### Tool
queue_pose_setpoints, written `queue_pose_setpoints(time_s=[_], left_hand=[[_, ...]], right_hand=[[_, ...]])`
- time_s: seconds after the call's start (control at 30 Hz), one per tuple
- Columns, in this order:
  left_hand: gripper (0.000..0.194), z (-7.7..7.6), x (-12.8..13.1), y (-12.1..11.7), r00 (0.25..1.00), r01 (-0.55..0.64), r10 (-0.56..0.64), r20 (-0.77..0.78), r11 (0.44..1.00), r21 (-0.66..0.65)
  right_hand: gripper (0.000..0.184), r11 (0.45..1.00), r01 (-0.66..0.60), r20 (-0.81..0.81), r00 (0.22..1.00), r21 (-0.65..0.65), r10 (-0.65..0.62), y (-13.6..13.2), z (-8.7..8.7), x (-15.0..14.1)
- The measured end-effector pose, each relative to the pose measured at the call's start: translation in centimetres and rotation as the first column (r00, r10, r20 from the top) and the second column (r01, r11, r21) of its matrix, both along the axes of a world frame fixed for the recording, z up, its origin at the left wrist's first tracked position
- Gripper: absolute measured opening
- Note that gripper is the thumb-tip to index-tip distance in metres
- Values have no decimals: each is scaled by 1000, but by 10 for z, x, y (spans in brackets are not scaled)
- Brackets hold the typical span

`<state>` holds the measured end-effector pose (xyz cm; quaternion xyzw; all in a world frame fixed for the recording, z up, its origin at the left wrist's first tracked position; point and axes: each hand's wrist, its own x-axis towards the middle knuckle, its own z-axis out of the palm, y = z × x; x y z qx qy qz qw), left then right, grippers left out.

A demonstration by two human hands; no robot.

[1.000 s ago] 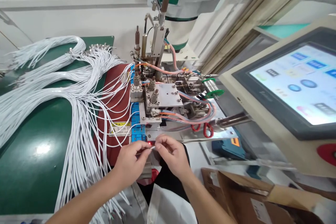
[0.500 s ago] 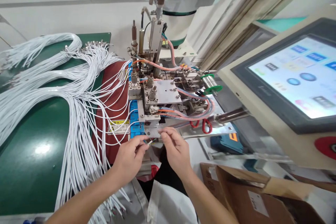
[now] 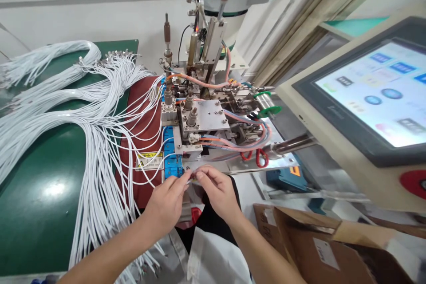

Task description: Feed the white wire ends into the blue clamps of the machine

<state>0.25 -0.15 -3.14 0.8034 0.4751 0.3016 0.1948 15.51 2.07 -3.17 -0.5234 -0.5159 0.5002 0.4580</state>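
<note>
My left hand (image 3: pixel 166 206) is closed in a pinch on the end of a white cable, at the front edge of the machine. Thin coloured wires (image 3: pixel 193 178) show between the fingertips of both hands. My right hand (image 3: pixel 220 193) pinches at these wire ends, its fingertips nearly touching those of the left. Just beyond the hands is a row of blue cable holders (image 3: pixel 172 162), with white cables running into it. To the left, a large bundle of white cables (image 3: pixel 100 186) spreads over the red mat (image 3: pixel 141 97) and hangs over the edge.
A green table (image 3: pixel 36 217) lies left. The machine (image 3: pixel 206 117) carries air tubes, a wire spool (image 3: pixel 267 104) and a tall soldering-type head. A touchscreen panel (image 3: pixel 376 93) juts in from the right, above cardboard boxes (image 3: pixel 306 239).
My hands have come together, the right fingertips now meeting the wire ends at the left. The machine's tall upright head has shifted to the right, and a small red light shows there.
</note>
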Motion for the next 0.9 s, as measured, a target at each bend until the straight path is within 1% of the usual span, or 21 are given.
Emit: queue_pose_setpoints(time_s=[0.07,0.13,0.27,0.37,0.4,0.47,0.57,0.67,0.73,0.77,0.8,0.83,0.87,0.9], left_hand=[[36,-1,0,-1,999,-2,3,-40,999,37],[35,-2,0,-1,998,-9,14,-65,997,79],[30,-1,2,0,995,-40,55,-85,985,167],[29,-2,3,0,981,-84,120,-153,971,223],[31,-2,3,-1,973,-80,130,-191,966,246],[33,-3,2,-1,958,-31,112,-263,955,293],[27,-4,1,-2,950,34,77,-302,938,346],[20,-1,1,-2,943,12,118,-313,923,384],[18,2,1,-1,939,-7,143,-313,918,397],[18,3,1,-1,947,-21,141,-288,923,384],[18,4,1,-1,962,-40,129,-239,938,345],[18,5,1,0,979,-67,116,-168,960,273],[18,6,1,1,990,-97,112,-81,981,166],[18,7,1,2,992,-130,129,12,991,35]], right_hand=[[17,999,-28,11,1000,-23,29,1,2,0],[16,997,-28,0,1000,-77,28,1,4,-1],[20,971,30,-135,989,-237,-64,-1,4,-8],[22,949,46,-191,975,-313,-111,-1,2,-11],[22,945,45,-188,976,-323,-111,-1,1,-11],[23,943,34,-181,978,-330,-99,-1,1,-11],[22,941,25,-209,973,-338,-101,-2,2,-11],[22,933,40,-273,951,-357,-145,-3,3,-13],[23,929,36,-332,928,-369,-167,-4,3,-15],[23,928,28,-371,912,-372,-176,-4,2,-15],[22,927,23,-415,890,-375,-190,-3,1,-16],[20,927,23,-458,864,-375,-207,-3,0,-16],[18,927,28,-493,841,-373,-224,-3,-1,-15],[15,929,31,-515,825,-370,-233,-3,-2,-15]])
